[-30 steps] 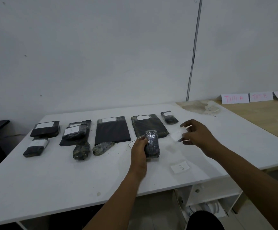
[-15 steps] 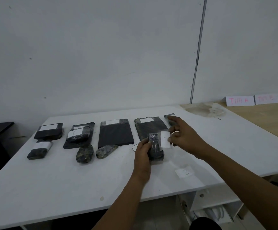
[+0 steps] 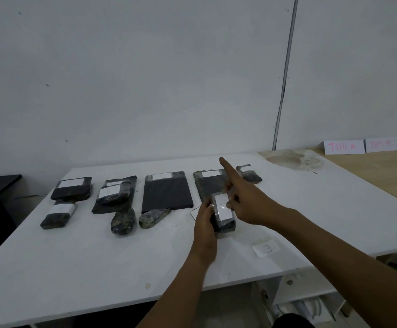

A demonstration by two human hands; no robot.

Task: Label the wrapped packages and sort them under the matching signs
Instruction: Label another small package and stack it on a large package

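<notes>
Dim, flat, bluish light; soft focus, edges bowed.

sign point(image 3: 343, 147): "TIM A" | wrapped package point(image 3: 112, 194) label: "B" | loose label point(image 3: 266, 247): "E"
</notes>
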